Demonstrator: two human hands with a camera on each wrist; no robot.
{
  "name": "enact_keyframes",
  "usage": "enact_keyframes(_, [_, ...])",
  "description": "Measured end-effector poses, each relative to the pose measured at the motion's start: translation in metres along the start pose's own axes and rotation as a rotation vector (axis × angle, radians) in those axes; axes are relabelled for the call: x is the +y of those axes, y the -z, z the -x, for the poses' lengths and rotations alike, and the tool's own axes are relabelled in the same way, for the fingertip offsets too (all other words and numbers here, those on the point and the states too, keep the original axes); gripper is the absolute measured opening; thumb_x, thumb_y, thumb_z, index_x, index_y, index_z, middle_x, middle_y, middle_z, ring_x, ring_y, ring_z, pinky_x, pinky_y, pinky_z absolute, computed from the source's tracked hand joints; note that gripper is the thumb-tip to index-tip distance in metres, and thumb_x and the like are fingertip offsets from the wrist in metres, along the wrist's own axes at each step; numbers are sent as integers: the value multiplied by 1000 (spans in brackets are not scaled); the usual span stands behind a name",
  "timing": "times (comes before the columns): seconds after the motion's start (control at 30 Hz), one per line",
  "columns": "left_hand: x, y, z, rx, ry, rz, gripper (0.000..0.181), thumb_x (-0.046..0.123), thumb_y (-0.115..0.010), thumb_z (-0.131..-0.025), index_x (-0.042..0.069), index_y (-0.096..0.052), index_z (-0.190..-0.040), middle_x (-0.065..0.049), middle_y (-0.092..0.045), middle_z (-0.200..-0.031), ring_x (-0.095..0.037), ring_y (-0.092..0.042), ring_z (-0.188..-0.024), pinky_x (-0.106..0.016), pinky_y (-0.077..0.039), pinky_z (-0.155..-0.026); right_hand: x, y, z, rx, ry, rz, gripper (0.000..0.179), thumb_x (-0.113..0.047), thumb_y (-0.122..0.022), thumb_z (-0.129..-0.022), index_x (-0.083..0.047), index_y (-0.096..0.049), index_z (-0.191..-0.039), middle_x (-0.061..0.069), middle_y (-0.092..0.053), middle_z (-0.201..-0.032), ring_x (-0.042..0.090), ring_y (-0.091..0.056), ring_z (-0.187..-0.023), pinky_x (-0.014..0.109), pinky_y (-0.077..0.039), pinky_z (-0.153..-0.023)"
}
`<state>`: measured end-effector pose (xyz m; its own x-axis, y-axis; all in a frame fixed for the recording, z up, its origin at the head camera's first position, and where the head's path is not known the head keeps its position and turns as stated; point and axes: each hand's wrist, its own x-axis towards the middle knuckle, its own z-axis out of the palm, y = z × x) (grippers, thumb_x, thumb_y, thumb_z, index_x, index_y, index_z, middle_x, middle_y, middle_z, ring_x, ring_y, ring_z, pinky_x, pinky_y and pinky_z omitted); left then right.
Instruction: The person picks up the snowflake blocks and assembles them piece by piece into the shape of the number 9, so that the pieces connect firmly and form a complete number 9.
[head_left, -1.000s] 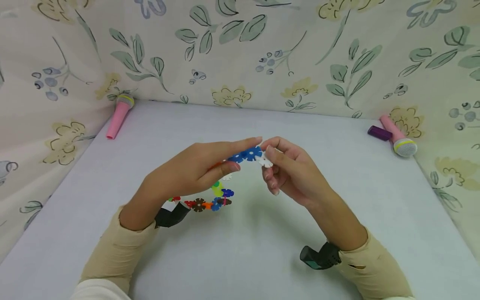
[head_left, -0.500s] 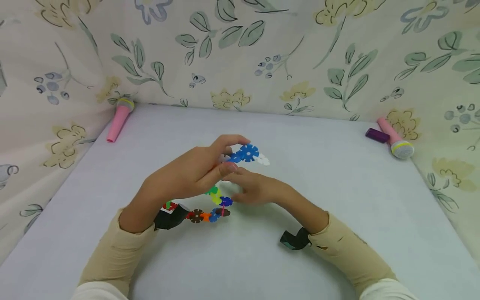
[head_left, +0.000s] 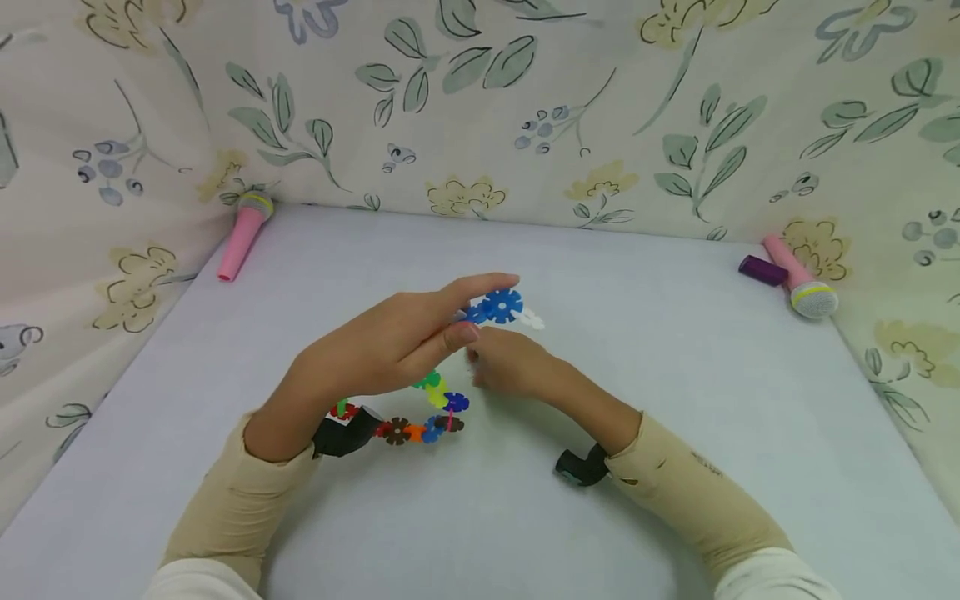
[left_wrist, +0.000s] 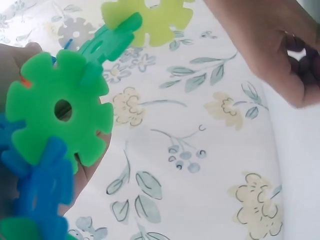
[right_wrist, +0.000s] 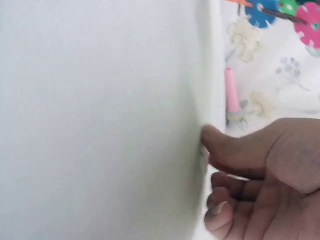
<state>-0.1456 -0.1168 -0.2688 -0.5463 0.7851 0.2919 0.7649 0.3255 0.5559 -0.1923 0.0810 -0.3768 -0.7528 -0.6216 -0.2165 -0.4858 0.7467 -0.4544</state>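
My left hand (head_left: 382, 342) holds a chain of slotted plastic snowflake discs above the table, its thumb below and fingers above. A blue disc (head_left: 502, 306) shows past the fingertips, with a white disc (head_left: 532, 319) joined at its end. Lower links hang under the palm: a yellow disc (head_left: 437, 393), a dark blue disc (head_left: 455, 402) and a brown disc (head_left: 397, 431). Close up in the left wrist view is a green disc (left_wrist: 60, 107) of this chain. My right hand (head_left: 513, 362) is low at the tabletop under the blue disc, fingers curled; I cannot tell whether they pinch a disc.
A pink toy microphone (head_left: 243, 237) lies at the back left of the white table (head_left: 637, 333). Another pink microphone (head_left: 802, 279) lies at the back right beside a dark purple block (head_left: 763, 270). Flowered cloth (head_left: 480, 108) rises behind and along both sides.
My right hand has left the white disc at the chain's end and moved down and left to the tabletop. My left hand stays nearly in place, still holding the chain.
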Motion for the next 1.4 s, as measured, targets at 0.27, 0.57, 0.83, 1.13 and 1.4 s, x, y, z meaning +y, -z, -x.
enact_keyframes(0.27, [-1,-2,0,-13,42,5,54,26,-45,-108,27,-25,-159,8,-30,-61,-8,-32,-49,-29,-34,-50,21,32,49,-19,17,-289,17,-23,-67,-98,-11,-54,-98,3,-62,-76,23,-59,-66,30,-49,-57])
enact_keyframes(0.57, [0,-2,-1,-10,55,26,53,26,-45,-108,27,-26,-157,7,-30,-65,-7,-30,-52,-32,-36,-55,5,81,122,319,262,-534,4,-6,-66,-97,-9,-66,-94,7,-61,-73,20,-55,-54,31,-49,-46])
enact_keyframes(0.83, [-1,-5,-2,-27,60,32,52,28,-45,-108,28,-26,-157,8,-30,-65,-7,-31,-52,-31,-36,-54,-2,84,138,406,366,-568,3,-3,-67,-95,0,-67,-95,3,-63,-71,18,-56,-54,30,-49,-44])
enact_keyframes(1.13, [-2,-9,-4,-53,35,47,50,28,-45,-109,29,-30,-157,7,-29,-66,-8,-30,-53,-30,-34,-54,-5,81,136,390,337,-540,13,1,-67,-93,-11,-68,-89,1,-56,-66,15,-49,-48,29,-44,-40])
enact_keyframes(1.4, [-2,-12,-6,-105,25,67,49,31,-43,-109,24,-35,-157,13,-56,-122,-6,-50,-84,-31,-46,-81,-4,79,135,343,370,-541,22,3,-67,-92,-16,-67,-83,-2,-55,-64,14,-48,-47,28,-40,-38])
